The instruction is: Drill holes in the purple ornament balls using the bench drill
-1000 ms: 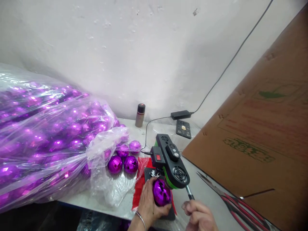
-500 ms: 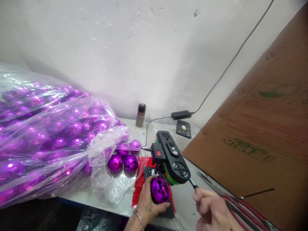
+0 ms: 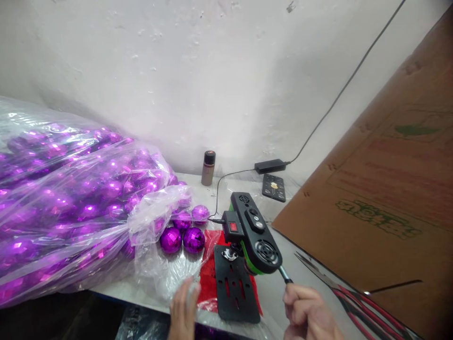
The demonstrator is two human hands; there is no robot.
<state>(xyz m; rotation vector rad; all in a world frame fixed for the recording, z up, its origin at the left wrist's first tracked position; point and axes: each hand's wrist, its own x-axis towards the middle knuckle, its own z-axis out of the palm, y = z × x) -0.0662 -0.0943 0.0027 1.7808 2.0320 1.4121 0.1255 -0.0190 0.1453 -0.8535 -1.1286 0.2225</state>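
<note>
A small black and green press machine stands on a black slotted base plate over a red cloth. Nothing sits on the plate. My right hand is closed round the machine's thin metal lever at the lower right. My left hand hovers at the table's front edge, left of the plate, with its fingers stretched out and nothing in them; it is a little blurred. Two loose faceted purple balls lie on clear plastic just left of the machine.
A big clear bag full of purple balls fills the left. A small bottle, a power adapter and a black remote lie by the wall. A leaning cardboard sheet and red-handled cutters are at the right.
The purple ball that my left hand held under the machine's head is out of sight, and that hand has drawn back left and down. My right hand shifted right along the lever.
</note>
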